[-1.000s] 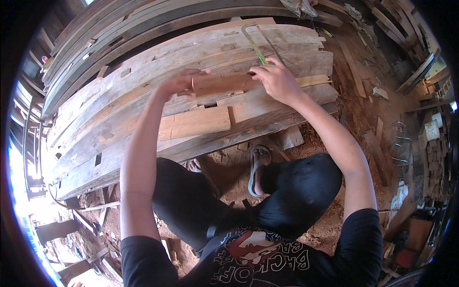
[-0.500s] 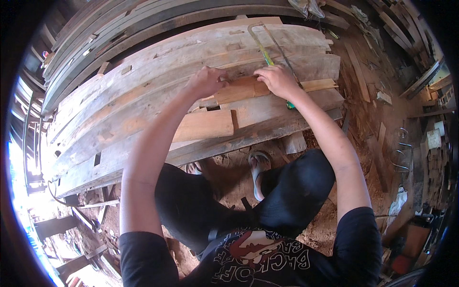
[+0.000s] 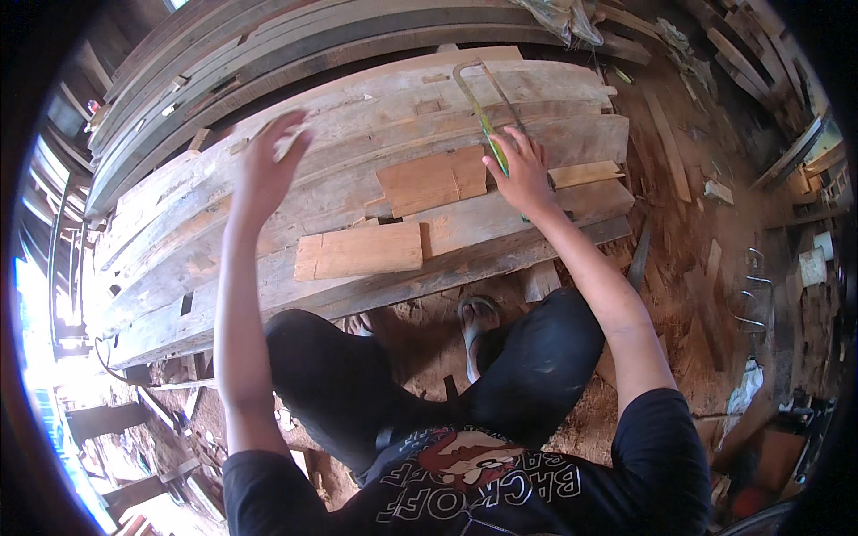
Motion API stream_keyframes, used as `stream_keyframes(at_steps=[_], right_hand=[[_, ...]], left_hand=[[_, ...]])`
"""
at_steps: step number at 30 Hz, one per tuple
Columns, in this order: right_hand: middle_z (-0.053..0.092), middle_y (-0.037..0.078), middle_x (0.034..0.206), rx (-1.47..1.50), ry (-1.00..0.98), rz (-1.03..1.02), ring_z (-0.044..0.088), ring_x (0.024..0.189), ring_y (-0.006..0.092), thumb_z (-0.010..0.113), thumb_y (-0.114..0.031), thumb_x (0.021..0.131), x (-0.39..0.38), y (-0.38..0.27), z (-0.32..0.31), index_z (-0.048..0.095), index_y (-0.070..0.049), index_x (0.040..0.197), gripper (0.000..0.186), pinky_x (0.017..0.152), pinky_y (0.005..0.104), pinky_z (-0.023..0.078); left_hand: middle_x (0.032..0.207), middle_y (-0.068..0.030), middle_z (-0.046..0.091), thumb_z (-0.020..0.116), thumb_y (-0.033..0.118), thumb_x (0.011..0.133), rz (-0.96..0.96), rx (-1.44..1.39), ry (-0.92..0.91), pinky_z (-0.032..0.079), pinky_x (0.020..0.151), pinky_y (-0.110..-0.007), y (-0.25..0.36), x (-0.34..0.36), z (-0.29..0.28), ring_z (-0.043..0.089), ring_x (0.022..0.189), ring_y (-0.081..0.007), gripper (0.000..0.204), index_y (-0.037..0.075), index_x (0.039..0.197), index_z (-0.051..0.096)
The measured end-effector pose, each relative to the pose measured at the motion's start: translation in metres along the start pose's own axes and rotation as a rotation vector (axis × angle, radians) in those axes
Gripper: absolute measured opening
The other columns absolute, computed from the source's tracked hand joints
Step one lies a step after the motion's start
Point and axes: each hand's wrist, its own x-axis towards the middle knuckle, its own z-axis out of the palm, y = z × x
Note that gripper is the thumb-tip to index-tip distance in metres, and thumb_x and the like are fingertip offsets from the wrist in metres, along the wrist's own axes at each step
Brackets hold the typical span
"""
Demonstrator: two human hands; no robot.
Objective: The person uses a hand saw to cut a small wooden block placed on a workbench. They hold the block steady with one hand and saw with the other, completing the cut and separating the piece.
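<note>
My left hand (image 3: 273,165) is raised over the left part of the planks, its fingers apart and nothing in them. My right hand (image 3: 523,174) reaches over a hacksaw (image 3: 472,94) with a yellow-green frame; its fingers are spread around the frame without closing on it. Most of the saw's handle is hidden beneath my right wrist. Left of that hand, a thin brown board (image 3: 429,183) with a crack near its right end lies flat. Closer to me rests a lighter short board (image 3: 357,252). A pale wood strip (image 3: 585,173) sticks out to the right of my right hand.
Thick grey planks (image 3: 223,196) lie side by side as a low work surface before my knees. Long stacked beams (image 3: 295,49) run behind it. Sawdust and scraps cover the floor (image 3: 679,179) at right. A crumpled plastic bag (image 3: 567,20) sits at the far edge.
My left hand has let go of the brown board and swung up and left. My right hand has moved off the board's right end to the hacksaw frame, its fingers spreading.
</note>
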Motion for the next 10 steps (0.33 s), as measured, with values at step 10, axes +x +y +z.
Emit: stream_keyframes(at_steps=[10], right_hand=[[0.050,0.016,0.156,0.883,0.101,0.181,0.051,0.142,0.0365,0.065,-0.036,0.105,0.033,-0.038,-0.038,0.052,-0.016,0.152,0.053,0.123,0.0533,0.032]], left_hand=[[0.123,-0.0176,0.076,0.064,0.021,0.108,-0.670,0.151,0.505,0.053,0.102,-0.039,0.003,-0.355,-0.047,0.072,0.112,-0.0284,0.031,-0.001,0.129,0.070]])
